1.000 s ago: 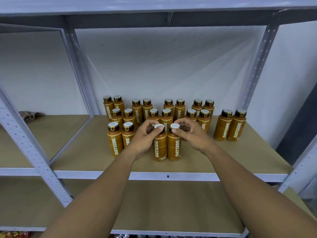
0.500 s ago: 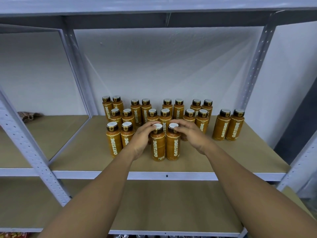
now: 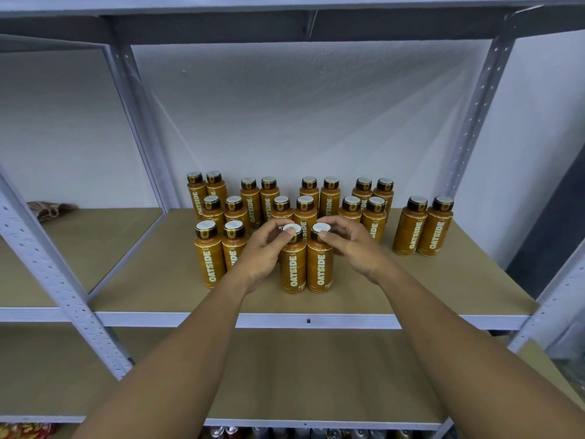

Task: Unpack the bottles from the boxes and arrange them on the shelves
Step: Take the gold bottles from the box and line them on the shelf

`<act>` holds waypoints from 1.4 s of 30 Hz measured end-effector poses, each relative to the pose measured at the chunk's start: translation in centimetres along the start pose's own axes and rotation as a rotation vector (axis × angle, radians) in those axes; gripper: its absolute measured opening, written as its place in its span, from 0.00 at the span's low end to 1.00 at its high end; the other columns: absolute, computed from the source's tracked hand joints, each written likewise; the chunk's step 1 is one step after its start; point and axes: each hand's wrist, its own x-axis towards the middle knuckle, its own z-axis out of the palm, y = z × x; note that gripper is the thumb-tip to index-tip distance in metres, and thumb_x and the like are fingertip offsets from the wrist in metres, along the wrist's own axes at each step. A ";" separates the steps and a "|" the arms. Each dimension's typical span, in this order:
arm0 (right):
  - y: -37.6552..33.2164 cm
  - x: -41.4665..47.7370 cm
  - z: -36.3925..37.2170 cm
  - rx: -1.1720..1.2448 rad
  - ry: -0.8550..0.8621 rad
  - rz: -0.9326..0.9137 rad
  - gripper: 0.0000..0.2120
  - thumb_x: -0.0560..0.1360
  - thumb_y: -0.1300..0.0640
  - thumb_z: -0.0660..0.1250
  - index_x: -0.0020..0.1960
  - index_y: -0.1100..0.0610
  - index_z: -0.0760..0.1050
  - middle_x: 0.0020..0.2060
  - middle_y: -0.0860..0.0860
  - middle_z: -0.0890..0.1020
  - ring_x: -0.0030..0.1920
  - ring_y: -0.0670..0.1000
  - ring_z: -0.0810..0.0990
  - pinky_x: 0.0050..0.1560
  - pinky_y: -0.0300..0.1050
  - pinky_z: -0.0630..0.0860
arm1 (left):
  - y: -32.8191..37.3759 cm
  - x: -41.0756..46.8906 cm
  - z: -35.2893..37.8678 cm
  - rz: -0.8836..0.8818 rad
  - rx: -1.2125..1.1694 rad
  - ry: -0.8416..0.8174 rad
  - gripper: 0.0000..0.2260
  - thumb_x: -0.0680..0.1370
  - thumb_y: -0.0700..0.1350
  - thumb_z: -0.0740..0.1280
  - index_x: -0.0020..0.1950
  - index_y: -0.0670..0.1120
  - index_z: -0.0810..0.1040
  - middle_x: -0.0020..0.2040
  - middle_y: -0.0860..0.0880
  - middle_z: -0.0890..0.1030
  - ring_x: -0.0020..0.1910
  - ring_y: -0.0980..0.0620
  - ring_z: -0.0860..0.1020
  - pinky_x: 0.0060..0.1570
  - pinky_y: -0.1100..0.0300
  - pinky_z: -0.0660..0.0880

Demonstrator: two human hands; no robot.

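1. Hands first: my left hand (image 3: 269, 248) pinches the cap of the left bottle (image 3: 292, 264) of a front pair, fingers narrow around the white top; my right hand (image 3: 351, 245) does the same on the right bottle (image 3: 319, 261).
2. Both bottles stand upright on the shelf (image 3: 443, 289), long axis vertical, touching side by side, labels facing me.
3. Each cap sits directly under its own fingertips, so neither hand has to cross over; the two are equally near.
4. Behind this pair the rows (image 3: 285, 198) stand in twos toward the wall, and the closest ones look just behind my knuckles.
5. A front pair (image 3: 218, 251) stands just beside my left wrist, and a lone pair (image 3: 422, 226) stands apart on the right.
6. I judge the pair is being set in line with the front pair, so any slide should go straight back or sideways, keeping the bottles vertical.
7. Risk, as I see it: holding only at the cap, a push could tip a bottle into those behind.
8. No boxes are in view.
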 end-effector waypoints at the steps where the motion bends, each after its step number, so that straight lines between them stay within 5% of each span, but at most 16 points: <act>1: 0.0 0.0 0.0 -0.001 0.001 0.000 0.11 0.81 0.53 0.67 0.63 0.45 0.77 0.60 0.44 0.82 0.62 0.44 0.78 0.62 0.46 0.75 | 0.0 0.0 0.0 -0.001 -0.004 0.000 0.08 0.83 0.51 0.66 0.61 0.58 0.80 0.60 0.56 0.82 0.63 0.54 0.78 0.68 0.46 0.74; 10: 0.0 -0.3 0.0 -0.063 0.030 -0.004 0.17 0.80 0.51 0.68 0.68 0.42 0.74 0.66 0.44 0.78 0.67 0.48 0.75 0.69 0.56 0.74 | 0.2 -0.2 -0.3 -0.001 0.030 -0.014 0.15 0.82 0.53 0.66 0.69 0.59 0.76 0.67 0.54 0.79 0.68 0.54 0.75 0.69 0.50 0.73; 17: -1.4 -0.6 -0.9 -0.344 -0.014 -0.102 0.25 0.76 0.51 0.74 0.70 0.43 0.71 0.66 0.43 0.76 0.63 0.42 0.73 0.52 0.32 0.69 | 2.3 -0.2 -1.9 0.057 0.341 -0.136 0.28 0.78 0.46 0.74 0.76 0.57 0.69 0.74 0.54 0.73 0.71 0.54 0.70 0.70 0.54 0.69; 22: -1.6 -0.4 -1.3 -0.473 -0.078 -0.119 0.28 0.74 0.55 0.76 0.71 0.44 0.70 0.67 0.42 0.75 0.65 0.43 0.72 0.57 0.38 0.69 | 1.8 0.4 -2.9 0.046 0.530 -0.229 0.34 0.75 0.41 0.76 0.77 0.59 0.66 0.73 0.56 0.73 0.73 0.54 0.70 0.71 0.47 0.72; 31: -1.3 -0.7 -1.1 -0.476 -0.064 -0.123 0.29 0.76 0.55 0.74 0.73 0.44 0.68 0.69 0.43 0.75 0.66 0.43 0.71 0.60 0.40 0.70 | 1.4 -0.4 -2.2 0.105 0.588 -0.158 0.33 0.78 0.43 0.74 0.78 0.59 0.64 0.75 0.55 0.70 0.74 0.51 0.69 0.70 0.50 0.72; 37: -0.9 -1.5 -0.6 -0.442 -0.031 -0.092 0.36 0.74 0.56 0.76 0.77 0.43 0.63 0.72 0.46 0.72 0.70 0.49 0.71 0.60 0.39 0.72 | 1.1 -1.1 -1.8 0.115 0.510 -0.164 0.35 0.79 0.39 0.72 0.80 0.58 0.61 0.76 0.55 0.68 0.74 0.53 0.68 0.64 0.63 0.70; 42: 0.5 -2.6 0.4 -0.417 0.038 -0.021 0.48 0.73 0.56 0.77 0.80 0.39 0.49 0.75 0.49 0.70 0.65 0.51 0.77 0.55 0.40 0.73 | -0.6 -2.5 -1.0 0.094 0.462 -0.094 0.42 0.78 0.40 0.73 0.82 0.62 0.50 0.79 0.55 0.64 0.76 0.52 0.67 0.72 0.50 0.70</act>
